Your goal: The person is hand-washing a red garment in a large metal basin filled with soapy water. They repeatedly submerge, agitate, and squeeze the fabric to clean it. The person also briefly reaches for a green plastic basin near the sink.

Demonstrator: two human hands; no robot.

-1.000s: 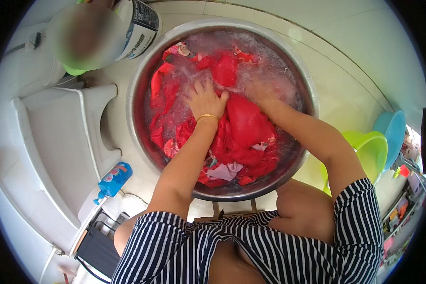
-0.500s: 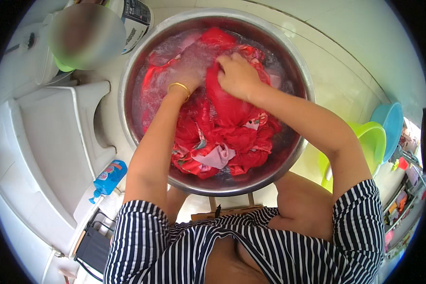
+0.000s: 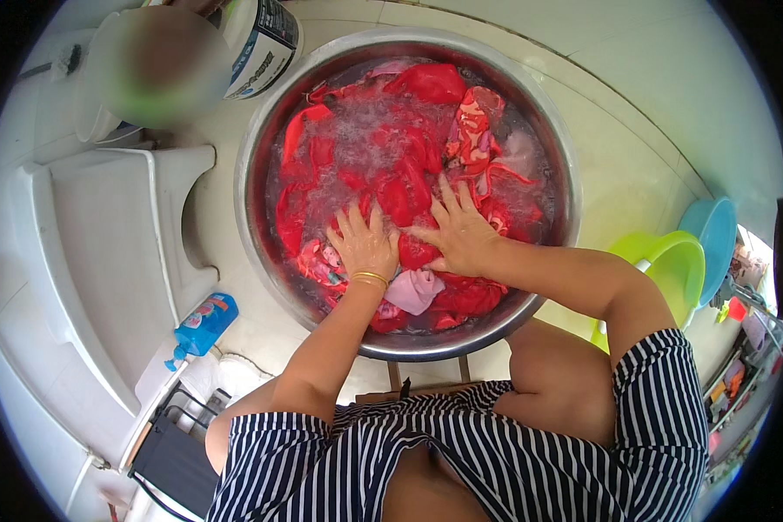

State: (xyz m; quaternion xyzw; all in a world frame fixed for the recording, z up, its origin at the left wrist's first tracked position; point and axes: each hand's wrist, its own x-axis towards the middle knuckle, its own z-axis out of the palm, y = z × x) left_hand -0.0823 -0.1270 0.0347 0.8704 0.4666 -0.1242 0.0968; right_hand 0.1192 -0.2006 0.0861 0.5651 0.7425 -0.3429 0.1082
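Note:
A wide steel basin (image 3: 555,139) in front of me holds wet red clothes (image 3: 426,84) in foamy water. My left hand (image 3: 365,244), with a gold bangle (image 3: 370,278) at the wrist, lies on the laundry with its fingers spread. Beside it, my right hand (image 3: 461,235) presses on the red cloth, fingers stretched apart. Between and just below the hands bunches a pale pink cloth (image 3: 415,291). A red floral piece (image 3: 473,126) lies beyond my right hand. Water and cloth hide some of the laundry.
On the left, a blue pump bottle (image 3: 204,324) lies near a white fixture (image 3: 104,226). A white bucket (image 3: 265,52) stands beyond the basin's far left. Lime green (image 3: 670,261) and blue (image 3: 712,244) basins are at the right. A wooden stool edge shows below.
Both hands have come back toward me over the laundry, and their fingers are now spread. The right hand has released the bunched red cloth, and the red garments have spread out in the water.

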